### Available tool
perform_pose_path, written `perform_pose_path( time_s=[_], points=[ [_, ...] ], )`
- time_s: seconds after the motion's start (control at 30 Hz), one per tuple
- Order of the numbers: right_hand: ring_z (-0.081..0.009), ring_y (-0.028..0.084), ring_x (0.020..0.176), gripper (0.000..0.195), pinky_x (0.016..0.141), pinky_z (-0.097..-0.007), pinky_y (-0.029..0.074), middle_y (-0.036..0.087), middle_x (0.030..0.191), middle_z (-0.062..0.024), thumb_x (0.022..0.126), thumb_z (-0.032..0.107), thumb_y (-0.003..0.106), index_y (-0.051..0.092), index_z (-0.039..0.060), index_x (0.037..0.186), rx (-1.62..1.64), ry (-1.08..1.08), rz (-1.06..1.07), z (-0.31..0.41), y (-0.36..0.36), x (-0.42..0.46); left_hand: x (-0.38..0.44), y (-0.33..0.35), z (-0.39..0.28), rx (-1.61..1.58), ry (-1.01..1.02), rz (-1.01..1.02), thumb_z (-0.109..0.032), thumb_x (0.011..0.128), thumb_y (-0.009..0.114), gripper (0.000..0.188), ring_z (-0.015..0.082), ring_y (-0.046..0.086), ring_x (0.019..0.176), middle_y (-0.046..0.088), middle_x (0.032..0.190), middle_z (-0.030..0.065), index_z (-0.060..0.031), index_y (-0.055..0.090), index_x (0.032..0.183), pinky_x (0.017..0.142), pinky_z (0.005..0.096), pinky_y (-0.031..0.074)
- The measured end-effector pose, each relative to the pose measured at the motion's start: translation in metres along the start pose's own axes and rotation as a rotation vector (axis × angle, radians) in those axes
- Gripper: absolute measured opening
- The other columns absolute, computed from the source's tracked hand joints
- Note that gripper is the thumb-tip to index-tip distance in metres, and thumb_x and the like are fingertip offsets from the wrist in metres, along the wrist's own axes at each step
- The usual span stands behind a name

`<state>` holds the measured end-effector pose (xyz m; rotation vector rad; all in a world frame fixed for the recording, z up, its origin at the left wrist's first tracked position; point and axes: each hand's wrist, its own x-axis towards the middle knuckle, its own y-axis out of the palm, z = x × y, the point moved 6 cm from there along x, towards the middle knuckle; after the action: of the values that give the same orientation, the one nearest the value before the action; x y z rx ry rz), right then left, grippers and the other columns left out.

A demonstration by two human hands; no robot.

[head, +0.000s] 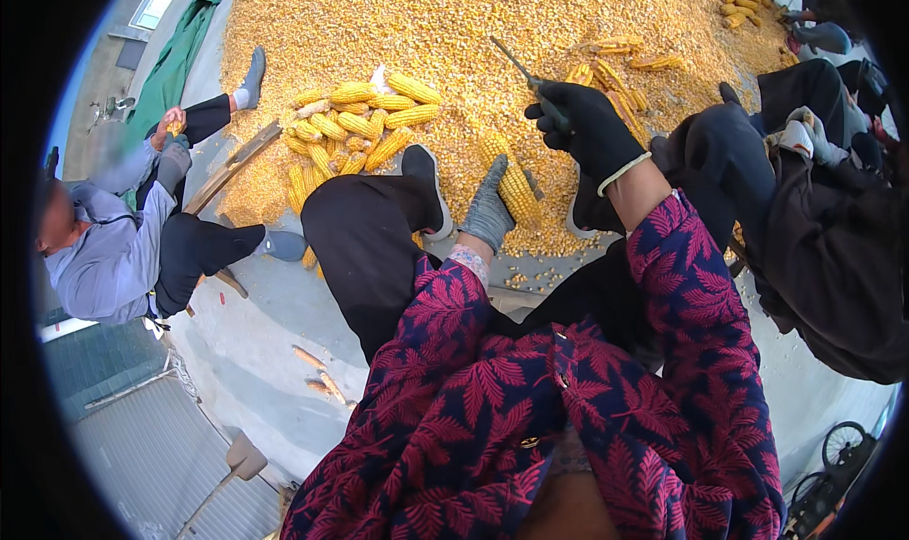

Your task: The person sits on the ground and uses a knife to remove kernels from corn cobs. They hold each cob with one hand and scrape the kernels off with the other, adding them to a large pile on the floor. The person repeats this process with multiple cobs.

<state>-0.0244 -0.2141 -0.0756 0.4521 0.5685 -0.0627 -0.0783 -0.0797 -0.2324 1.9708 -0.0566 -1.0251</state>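
Observation:
My left hand [492, 210], in a grey knit glove, grips a yellow ear of corn [517, 185] with its kernels on. The ear slants between my shoes, over the loose kernels. Up and to the right, my right hand [579, 117] wears a black glove and is closed around the handle of a screwdriver-like tool [516, 62]. Its thin dark shaft points up and left, apart from the ear. A pile of husked corn ears [362, 125] lies to the left of my hands. Partly stripped cobs [616, 78] lie beyond my right hand.
Loose corn kernels [454, 22] cover the ground ahead. At left, a seated person [121, 220] holds an ear near a wooden board [234, 167]. Another person's dark-clothed leg [738, 157] is close at my right. Bare cobs [323, 377] and a shovel [245, 457] lie at lower left.

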Motion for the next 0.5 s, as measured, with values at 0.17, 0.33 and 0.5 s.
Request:
perform_pose_path(
  time_s=[0.17, 0.33, 0.5],
  points=[
    [-0.0066, 0.045, 0.048, 0.032, 0.042, -0.0197, 0.035, 0.05, 0.067, -0.0016, 0.083, 0.02, 0.052, 0.05, 0.0047, 0.111, -0.166, 0.098, 0.064, -0.025, 0.002, -0.008, 0.057, -0.077, 0.002, -0.415, -0.004, -0.181, -0.043, 0.079, 0.057, 0.038, 0.0248, 0.056, 0.068, 0.056, 0.078, 0.0091, -0.0091, 0.052, 0.095, 0.055, 0.0364, 0.052],
    [-0.0059, 0.042, 0.042, 0.038, 0.037, -0.0205, 0.033, 0.05, 0.061, -0.002, 0.081, 0.018, 0.054, 0.051, 0.0058, 0.117, -0.554, 0.208, 0.008, -0.059, 0.0, -0.026, 0.085, -0.133, 0.029, -0.64, 0.01, -0.435, -0.042, 0.079, 0.056, 0.033, 0.0236, 0.055, 0.069, 0.055, 0.083, 0.0085, -0.012, 0.053, 0.094, 0.057, 0.0357, 0.052],
    [-0.0058, 0.043, 0.041, 0.041, 0.039, -0.0206, 0.034, 0.051, 0.059, -0.0021, 0.079, 0.016, 0.054, 0.051, 0.0051, 0.118, -0.805, 0.339, -0.02, -0.107, -0.003, -0.039, 0.096, -0.141, 0.035, -0.419, 0.0, -0.358, -0.042, 0.078, 0.06, 0.036, 0.0262, 0.058, 0.072, 0.059, 0.082, 0.0078, -0.0104, 0.055, 0.094, 0.064, 0.0454, 0.05]
  ],
)
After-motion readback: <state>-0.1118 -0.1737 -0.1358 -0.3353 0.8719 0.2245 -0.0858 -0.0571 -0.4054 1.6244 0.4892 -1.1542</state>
